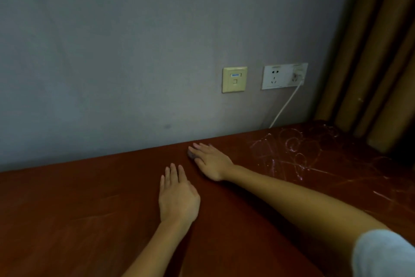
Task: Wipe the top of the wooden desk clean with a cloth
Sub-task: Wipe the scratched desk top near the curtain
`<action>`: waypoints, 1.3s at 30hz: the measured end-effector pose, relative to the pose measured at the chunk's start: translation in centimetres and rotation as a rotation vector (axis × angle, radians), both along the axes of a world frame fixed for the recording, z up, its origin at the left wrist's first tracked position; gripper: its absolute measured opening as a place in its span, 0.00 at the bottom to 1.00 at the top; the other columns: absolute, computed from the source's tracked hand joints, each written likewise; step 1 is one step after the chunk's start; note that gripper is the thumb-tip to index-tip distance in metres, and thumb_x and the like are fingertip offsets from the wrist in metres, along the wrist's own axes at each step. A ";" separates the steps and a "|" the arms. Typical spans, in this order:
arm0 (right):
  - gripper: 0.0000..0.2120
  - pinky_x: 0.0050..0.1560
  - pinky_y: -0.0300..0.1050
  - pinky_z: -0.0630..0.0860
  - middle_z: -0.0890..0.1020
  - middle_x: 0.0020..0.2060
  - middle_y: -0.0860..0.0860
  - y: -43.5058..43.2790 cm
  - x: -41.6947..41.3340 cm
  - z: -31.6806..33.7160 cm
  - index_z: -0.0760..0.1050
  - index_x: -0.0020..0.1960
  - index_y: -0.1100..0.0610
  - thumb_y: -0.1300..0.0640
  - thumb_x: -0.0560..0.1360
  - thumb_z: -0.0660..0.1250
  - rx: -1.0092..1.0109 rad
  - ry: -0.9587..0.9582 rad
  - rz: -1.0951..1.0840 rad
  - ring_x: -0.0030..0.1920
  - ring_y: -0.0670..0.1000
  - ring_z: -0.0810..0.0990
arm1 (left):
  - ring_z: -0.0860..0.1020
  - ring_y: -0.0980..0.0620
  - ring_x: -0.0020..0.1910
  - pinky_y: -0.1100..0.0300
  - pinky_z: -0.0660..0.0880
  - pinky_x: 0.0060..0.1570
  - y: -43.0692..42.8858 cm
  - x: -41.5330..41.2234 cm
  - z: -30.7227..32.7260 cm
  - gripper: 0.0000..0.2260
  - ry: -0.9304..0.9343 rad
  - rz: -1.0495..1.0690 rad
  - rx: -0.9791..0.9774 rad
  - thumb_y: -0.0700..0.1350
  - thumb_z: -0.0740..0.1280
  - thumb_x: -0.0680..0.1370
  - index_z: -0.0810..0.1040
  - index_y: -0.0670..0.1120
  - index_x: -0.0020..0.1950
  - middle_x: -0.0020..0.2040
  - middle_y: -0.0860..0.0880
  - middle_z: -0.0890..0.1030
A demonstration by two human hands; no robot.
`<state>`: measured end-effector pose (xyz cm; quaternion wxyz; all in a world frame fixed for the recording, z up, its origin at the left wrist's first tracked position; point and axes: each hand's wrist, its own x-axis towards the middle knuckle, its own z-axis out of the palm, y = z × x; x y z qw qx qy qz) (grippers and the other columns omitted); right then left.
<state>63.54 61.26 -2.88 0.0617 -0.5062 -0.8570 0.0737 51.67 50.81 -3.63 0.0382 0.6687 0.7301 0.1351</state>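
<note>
Now, press the cloth (191, 155), mostly hidden beneath the flat, straight fingers (199, 147) of the right hand (212, 163) near the back edge of the desk (89, 209), firmly rightward across the white smears (292, 148); brace with the left hand (177, 196), fingers straight, slightly spread.

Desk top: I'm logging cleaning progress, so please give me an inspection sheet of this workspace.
Surface: wooden desk, white smears on its right part; left part looks cleaner.
Job's things: small grey cloth, mostly hidden under the right hand near the back edge.
Clutter: nothing seen.
Hands: right hand flat on the cloth; left hand flat on bare wood.
Cables: white cable runs from the wall socket down behind the desk.
Surroundings: grey wall, data port plate, brown curtain at right.
</note>
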 end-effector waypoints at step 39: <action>0.23 0.76 0.47 0.48 0.55 0.77 0.55 6.5 12.7 0.4 0.53 0.77 0.57 0.53 0.83 0.46 -0.007 0.021 -0.347 0.77 0.53 0.53 | 0.41 0.50 0.78 0.54 0.41 0.76 0.3 6.4 -0.1 0.25 -0.011 -0.130 -0.020 0.51 0.43 0.83 0.42 0.43 0.79 0.79 0.46 0.42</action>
